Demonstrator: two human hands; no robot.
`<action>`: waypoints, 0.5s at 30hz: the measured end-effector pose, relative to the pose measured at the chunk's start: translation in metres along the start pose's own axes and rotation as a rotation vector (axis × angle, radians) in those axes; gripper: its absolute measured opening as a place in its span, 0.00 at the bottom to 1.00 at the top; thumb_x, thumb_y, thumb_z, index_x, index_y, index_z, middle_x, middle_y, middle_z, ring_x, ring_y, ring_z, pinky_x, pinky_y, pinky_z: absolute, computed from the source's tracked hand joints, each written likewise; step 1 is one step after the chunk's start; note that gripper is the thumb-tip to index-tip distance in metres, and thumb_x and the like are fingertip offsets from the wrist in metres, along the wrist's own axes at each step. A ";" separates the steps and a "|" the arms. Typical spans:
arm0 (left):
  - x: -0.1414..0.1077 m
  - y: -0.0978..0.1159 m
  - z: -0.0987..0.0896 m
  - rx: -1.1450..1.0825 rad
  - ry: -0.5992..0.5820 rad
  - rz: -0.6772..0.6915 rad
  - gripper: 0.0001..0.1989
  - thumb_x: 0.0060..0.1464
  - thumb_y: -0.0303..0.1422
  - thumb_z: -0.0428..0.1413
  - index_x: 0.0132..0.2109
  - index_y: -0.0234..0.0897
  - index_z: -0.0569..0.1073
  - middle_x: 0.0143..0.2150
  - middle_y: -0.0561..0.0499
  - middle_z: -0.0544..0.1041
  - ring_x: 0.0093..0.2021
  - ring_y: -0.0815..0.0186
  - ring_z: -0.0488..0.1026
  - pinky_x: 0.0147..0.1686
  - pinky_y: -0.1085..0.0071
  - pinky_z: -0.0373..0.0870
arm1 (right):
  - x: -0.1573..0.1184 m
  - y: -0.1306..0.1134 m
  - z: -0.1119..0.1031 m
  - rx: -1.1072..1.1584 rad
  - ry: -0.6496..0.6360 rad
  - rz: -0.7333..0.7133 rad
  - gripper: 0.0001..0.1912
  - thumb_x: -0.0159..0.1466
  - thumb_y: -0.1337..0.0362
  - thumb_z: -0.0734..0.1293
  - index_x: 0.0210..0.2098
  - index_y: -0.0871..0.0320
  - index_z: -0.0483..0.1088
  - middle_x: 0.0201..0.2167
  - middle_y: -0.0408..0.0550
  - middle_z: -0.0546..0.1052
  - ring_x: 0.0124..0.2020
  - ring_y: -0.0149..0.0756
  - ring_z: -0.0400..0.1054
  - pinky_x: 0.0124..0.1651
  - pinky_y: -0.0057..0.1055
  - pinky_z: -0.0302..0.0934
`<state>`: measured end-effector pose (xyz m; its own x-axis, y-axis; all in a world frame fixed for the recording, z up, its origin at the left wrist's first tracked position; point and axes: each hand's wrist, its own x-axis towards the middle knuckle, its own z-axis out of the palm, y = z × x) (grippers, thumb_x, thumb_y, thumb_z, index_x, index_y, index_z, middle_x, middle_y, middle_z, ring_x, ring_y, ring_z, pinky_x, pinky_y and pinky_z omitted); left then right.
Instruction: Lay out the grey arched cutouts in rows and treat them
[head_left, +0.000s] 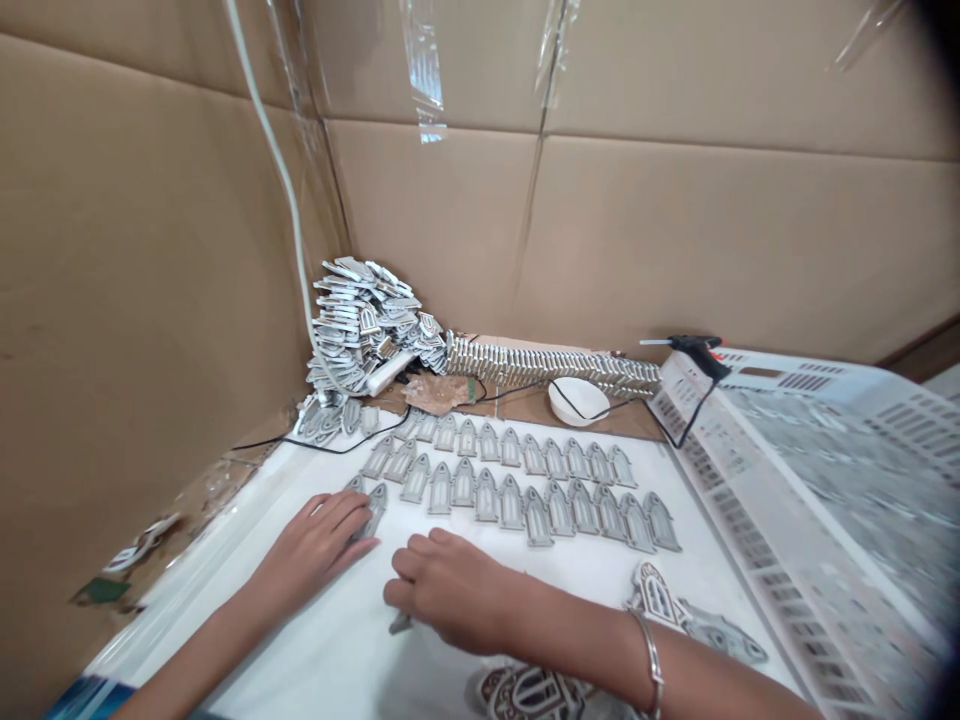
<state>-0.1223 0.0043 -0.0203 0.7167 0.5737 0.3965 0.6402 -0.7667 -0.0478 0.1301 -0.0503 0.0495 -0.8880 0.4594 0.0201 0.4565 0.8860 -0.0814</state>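
Note:
My left hand [309,550] lies flat on a white board [315,660], its fingertips over a grey arched cut-out [373,508]. My right hand [450,590] rests just to the right with its fingers curled, and a small grey tip [400,622] sticks out from under them. Whether that hand grips the piece is hidden. Ahead of both hands, several grey arched window-shaped cut-outs [510,505] stand in two tidy rows. Near my right wrist lie larger ornate arched pieces [656,597], and another [529,692] sits at the bottom edge.
A heap of stacked arched pieces [364,325] and a long on-edge row of them [551,365] sit behind the board. Also there are a white bowl [577,400], a black glue gun [694,350], a white perforated crate [810,500], black wires and cardboard walls [142,250].

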 end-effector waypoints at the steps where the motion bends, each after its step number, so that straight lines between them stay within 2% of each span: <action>1: 0.001 -0.001 0.001 0.003 -0.002 -0.009 0.12 0.65 0.40 0.51 0.46 0.38 0.72 0.49 0.47 0.78 0.51 0.58 0.73 0.51 0.62 0.61 | 0.003 -0.001 0.006 -0.034 0.053 0.009 0.04 0.66 0.67 0.64 0.41 0.58 0.68 0.40 0.49 0.73 0.41 0.39 0.65 0.41 0.35 0.63; 5: 0.004 0.001 -0.001 0.017 0.038 -0.036 0.10 0.65 0.38 0.51 0.46 0.38 0.73 0.50 0.46 0.78 0.52 0.57 0.72 0.52 0.62 0.61 | 0.014 -0.005 0.031 -0.080 0.053 0.090 0.12 0.59 0.71 0.66 0.43 0.61 0.66 0.42 0.52 0.72 0.40 0.41 0.66 0.35 0.33 0.63; 8: 0.005 0.009 -0.009 -0.016 0.074 -0.023 0.09 0.66 0.35 0.51 0.47 0.37 0.72 0.50 0.46 0.77 0.53 0.58 0.72 0.52 0.62 0.61 | 0.016 -0.003 0.039 -0.038 0.048 0.169 0.10 0.61 0.73 0.64 0.43 0.62 0.66 0.42 0.52 0.72 0.39 0.40 0.67 0.33 0.32 0.63; 10: 0.005 0.017 -0.015 -0.059 0.068 0.008 0.09 0.65 0.34 0.51 0.48 0.37 0.72 0.50 0.46 0.77 0.53 0.58 0.71 0.53 0.63 0.61 | 0.012 0.003 0.034 0.005 0.055 0.211 0.10 0.63 0.73 0.61 0.43 0.61 0.67 0.42 0.51 0.73 0.39 0.39 0.68 0.35 0.32 0.62; 13: 0.006 0.032 -0.020 -0.114 -0.008 0.086 0.10 0.64 0.36 0.53 0.50 0.39 0.71 0.51 0.46 0.77 0.54 0.58 0.70 0.53 0.62 0.60 | -0.004 0.015 0.011 0.115 0.048 0.301 0.13 0.63 0.73 0.60 0.46 0.58 0.69 0.43 0.49 0.74 0.40 0.37 0.69 0.38 0.31 0.61; 15: 0.007 0.038 -0.019 -0.137 -0.052 0.134 0.08 0.65 0.35 0.52 0.49 0.39 0.71 0.50 0.47 0.77 0.55 0.58 0.70 0.54 0.62 0.60 | -0.020 0.022 -0.010 0.223 -0.038 0.356 0.12 0.65 0.70 0.60 0.45 0.57 0.71 0.41 0.48 0.76 0.40 0.36 0.70 0.37 0.30 0.59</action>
<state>-0.0985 -0.0264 -0.0021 0.8087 0.4754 0.3465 0.4972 -0.8672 0.0294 0.1587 -0.0394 0.0568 -0.6802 0.7281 -0.0845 0.7158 0.6349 -0.2908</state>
